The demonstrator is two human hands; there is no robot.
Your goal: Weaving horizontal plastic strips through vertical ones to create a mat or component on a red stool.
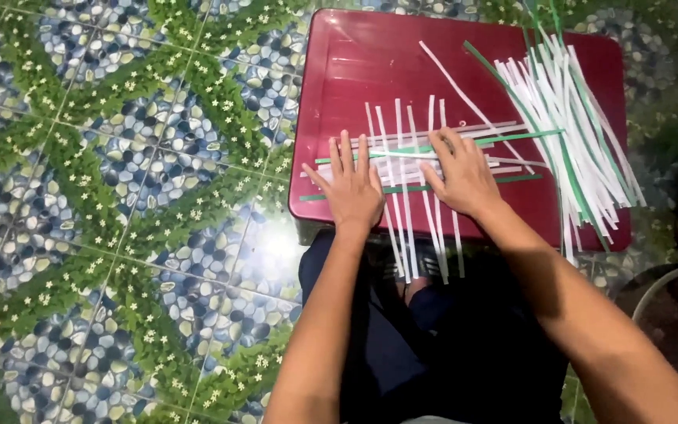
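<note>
A woven patch of white and green strips [413,161] lies on a dark red plastic stool top [370,63]. My left hand [351,184] presses flat on the patch's left side, fingers spread. My right hand [461,173] lies flat on its right side, fingertips on a green cross strip. Several white strips hang past the stool's near edge toward my lap. Neither hand grips anything.
A loose bundle of white and green strips [570,126] lies on the stool's right part, overhanging its edge. The floor [119,196] has green leaf and blue pebble patterned tiles. A round pale-rimmed container [653,290] sits at lower right. My dark-clothed legs are below the stool.
</note>
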